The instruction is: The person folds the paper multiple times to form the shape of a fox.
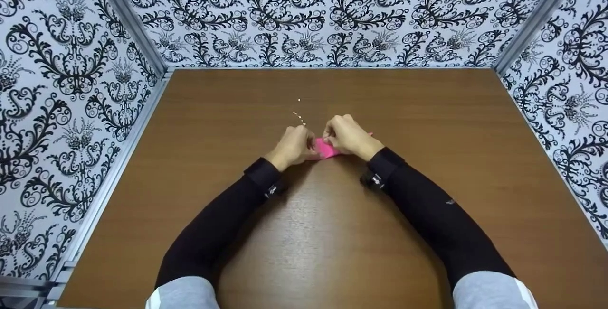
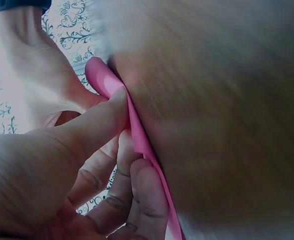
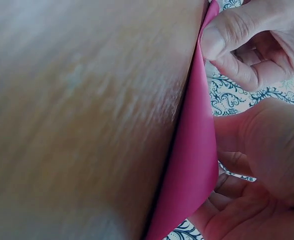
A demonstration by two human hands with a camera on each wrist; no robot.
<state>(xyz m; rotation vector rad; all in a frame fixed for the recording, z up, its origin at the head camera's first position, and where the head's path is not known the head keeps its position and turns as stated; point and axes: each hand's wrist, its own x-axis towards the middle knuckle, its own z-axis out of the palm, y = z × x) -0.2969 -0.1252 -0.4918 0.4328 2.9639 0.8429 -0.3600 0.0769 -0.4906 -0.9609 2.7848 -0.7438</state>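
Observation:
A bright pink sheet of paper (image 1: 327, 149) lies low on the wooden table between both hands, bent up along one side. My left hand (image 1: 295, 145) pinches its left part; in the left wrist view the thumb (image 2: 104, 120) presses one side and curled fingers sit against it. My right hand (image 1: 350, 135) pinches the paper farther right with thumb and fingertips. From the right wrist, the sheet (image 3: 191, 155) curves outward and partly hides the right hand's fingers (image 3: 231, 135). Much of the sheet is covered by the hands in the head view.
Small white specks (image 1: 299, 117) trail across the wooden table (image 1: 304, 233) just beyond the hands. Patterned panels (image 1: 308, 14) with metal frame rails (image 1: 126, 19) border the table at the back and sides. Dark wrist cameras (image 1: 373, 180) sit under the black sleeves.

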